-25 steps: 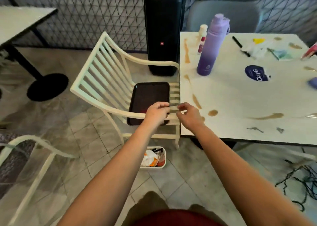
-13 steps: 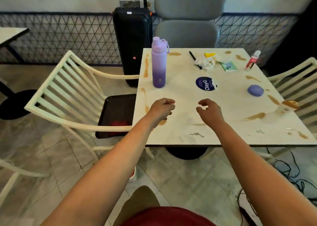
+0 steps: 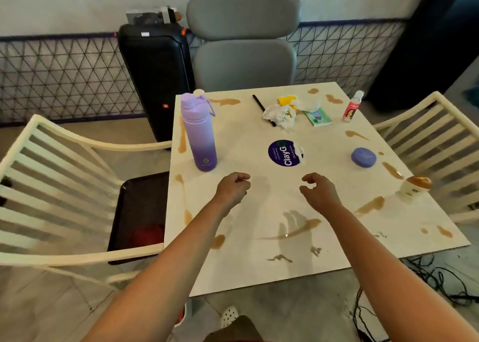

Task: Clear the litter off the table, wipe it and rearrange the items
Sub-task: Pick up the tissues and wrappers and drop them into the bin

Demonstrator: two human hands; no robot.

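Your hands hover empty over the stained table.
Your left hand (image 3: pixel 233 187) and right hand (image 3: pixel 317 188) hang with fingers loosely curled, grasping nothing, above the white tabletop (image 3: pixel 259 212). Crumpled tissue litter (image 3: pixel 281 113) lies at the far edge, well beyond the purple water bottle (image 3: pixel 199 134) and ClayGo sticker (image 3: pixel 283 153).

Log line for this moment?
hands: left and right empty above table | litter untouched | spills unwiped

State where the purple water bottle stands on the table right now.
In the head view, the purple water bottle stands upright near the table's left edge, left of the ClayGo lid.
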